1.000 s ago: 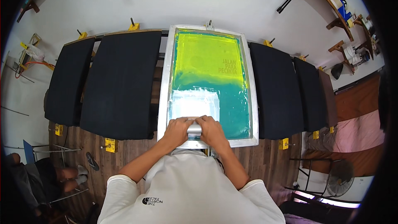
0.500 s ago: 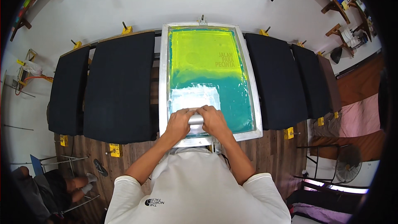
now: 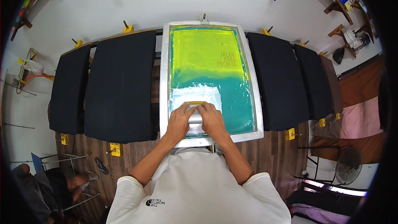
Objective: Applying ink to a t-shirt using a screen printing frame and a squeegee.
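Observation:
Both my hands are wrapped round a squeegee (image 3: 195,119) with a silver handle, near the front end of a screen-printing screen. My left hand (image 3: 178,121) grips its left part and my right hand (image 3: 212,121) its right part, thumbs close together. The squeegee is tilted, and its amber blade (image 3: 195,103) shows on the far side of my fingers. White ink (image 3: 186,93) lies in a patch on the screen just beyond the blade. The screen (image 3: 238,89) is teal in front and yellow-green at the back, with lettering there, inside a silver metal frame (image 3: 164,74).
Black-covered boards (image 3: 120,87) stand to the left, and more black boards (image 3: 277,83) to the right, with yellow clamps (image 3: 116,149) at their ends. A person (image 3: 58,186) sits at the lower left near a slipper (image 3: 100,166). A fan (image 3: 348,165) stands at right.
The squeegee has tipped, so more of its amber blade shows. My hands have shifted slightly away from me, still gripping it. The view has moved a little.

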`<state>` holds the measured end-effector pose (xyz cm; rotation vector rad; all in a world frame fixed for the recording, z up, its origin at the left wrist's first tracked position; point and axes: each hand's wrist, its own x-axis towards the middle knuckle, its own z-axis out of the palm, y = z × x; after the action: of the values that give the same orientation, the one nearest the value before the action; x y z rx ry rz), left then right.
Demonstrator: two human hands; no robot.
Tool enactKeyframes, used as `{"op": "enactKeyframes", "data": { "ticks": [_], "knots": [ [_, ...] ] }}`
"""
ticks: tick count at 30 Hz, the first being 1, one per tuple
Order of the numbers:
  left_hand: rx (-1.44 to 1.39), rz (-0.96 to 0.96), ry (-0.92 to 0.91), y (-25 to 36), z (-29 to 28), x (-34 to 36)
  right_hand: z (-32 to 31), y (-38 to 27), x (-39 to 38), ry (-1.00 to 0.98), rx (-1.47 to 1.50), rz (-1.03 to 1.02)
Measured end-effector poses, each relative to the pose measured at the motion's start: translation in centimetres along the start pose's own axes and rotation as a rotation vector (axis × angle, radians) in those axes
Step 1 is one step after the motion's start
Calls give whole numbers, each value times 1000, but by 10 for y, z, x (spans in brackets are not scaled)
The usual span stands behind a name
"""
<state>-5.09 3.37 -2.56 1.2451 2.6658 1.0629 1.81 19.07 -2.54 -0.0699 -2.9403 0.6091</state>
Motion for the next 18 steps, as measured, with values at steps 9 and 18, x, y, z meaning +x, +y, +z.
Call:
{"op": "enactKeyframes", "data": {
  "ticks": [9,18],
  "knots": [
    [-138,-110,-106,9,-6,-6,-19,-9,-2,-179,48,47],
    [-156,-169,-231,6,-4,-10,-21,-5,-6,-310,70,66]
  ]
}}
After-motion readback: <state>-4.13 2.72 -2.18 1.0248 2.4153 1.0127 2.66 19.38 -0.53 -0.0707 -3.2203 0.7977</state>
